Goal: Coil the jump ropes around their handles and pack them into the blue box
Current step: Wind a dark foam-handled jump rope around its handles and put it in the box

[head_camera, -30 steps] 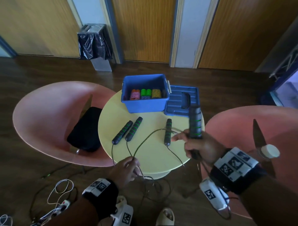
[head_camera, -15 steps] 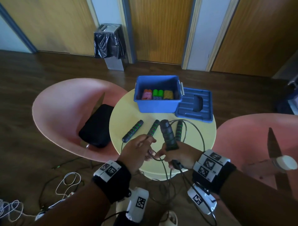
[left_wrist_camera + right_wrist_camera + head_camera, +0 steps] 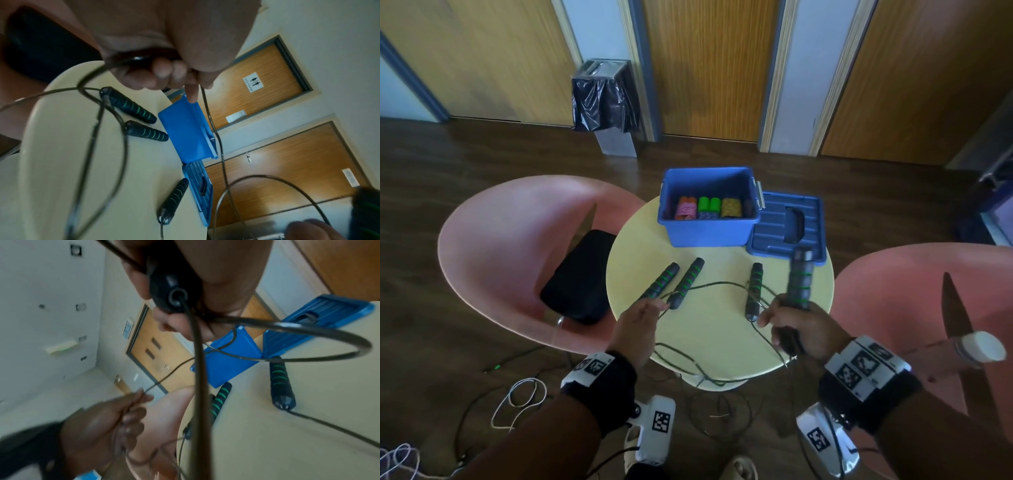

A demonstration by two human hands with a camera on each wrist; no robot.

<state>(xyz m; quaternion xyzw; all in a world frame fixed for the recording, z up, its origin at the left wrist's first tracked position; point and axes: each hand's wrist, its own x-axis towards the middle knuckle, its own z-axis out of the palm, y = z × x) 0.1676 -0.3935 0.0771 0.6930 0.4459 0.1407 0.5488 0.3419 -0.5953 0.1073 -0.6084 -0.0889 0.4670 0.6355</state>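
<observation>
We are at the winding step for one jump rope. Our right hand [image 3: 803, 329] is wrapped tight around one black handle [image 3: 800, 277] and holds it standing up over the round yellow table [image 3: 719, 329]. Our left hand [image 3: 638, 325] pinches the thin dark rope [image 3: 709, 284] between thumb and fingers, off to the left, so the rope stretches across between our hands. No loops show on the handle yet, as far as we can tell. Next, we think, the left hand must bring the rope to the handle and go round it, keeping the rope snug so it does not slip off. The twin handle [image 3: 754, 291] lies flat on the table near our right hand. Two more handles [image 3: 674, 282] lie side by side on the left. The blue box [image 3: 709, 205] sits open at the back of the table with bright bundles inside, and its lid [image 3: 787, 226] lies flat beside it. Pink chairs [image 3: 510, 246] stand on both sides, a black bag [image 3: 580, 277] rests on the left one, and wooden doors and a bin [image 3: 604, 99] are behind.
</observation>
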